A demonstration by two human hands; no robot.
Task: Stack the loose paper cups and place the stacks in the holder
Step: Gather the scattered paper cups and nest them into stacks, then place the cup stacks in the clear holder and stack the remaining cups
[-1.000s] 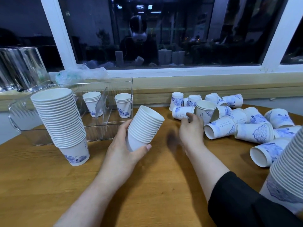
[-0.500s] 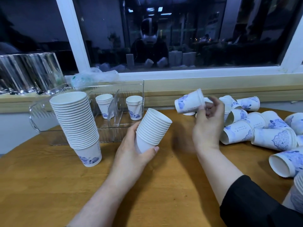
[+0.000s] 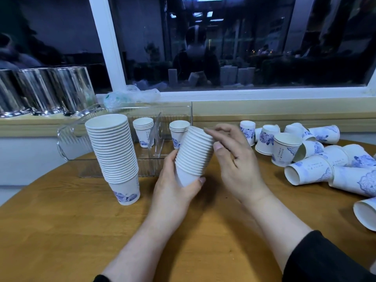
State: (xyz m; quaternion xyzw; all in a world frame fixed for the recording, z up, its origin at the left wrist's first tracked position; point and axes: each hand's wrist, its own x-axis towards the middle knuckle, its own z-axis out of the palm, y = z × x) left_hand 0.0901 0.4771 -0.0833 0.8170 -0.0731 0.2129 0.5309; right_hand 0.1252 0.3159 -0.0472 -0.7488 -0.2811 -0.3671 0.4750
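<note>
My left grip holds the growing stack; the loose cups lie to its right.

Taking the held stack (image 3: 193, 157) as landmark: to its left the tall finished stack (image 3: 114, 153) stands upright on the counter (image 3: 61, 231), near but apart from it. Behind both is the clear holder (image 3: 189, 110), with two short stacks already in its compartments. My left hand (image 3: 173, 188) is curled around the lower part of the held stack, whose long axis leans with the mouth up and to the right. My right hand (image 3: 234, 157) is just right of the mouth, fingers loosely bent, fingertips at the top rim; I see no cup in it. Further right the loose cups (image 3: 317, 157) lie mostly on their sides. I judge the right hand is nearer to them, so it should fetch the next one.
</note>
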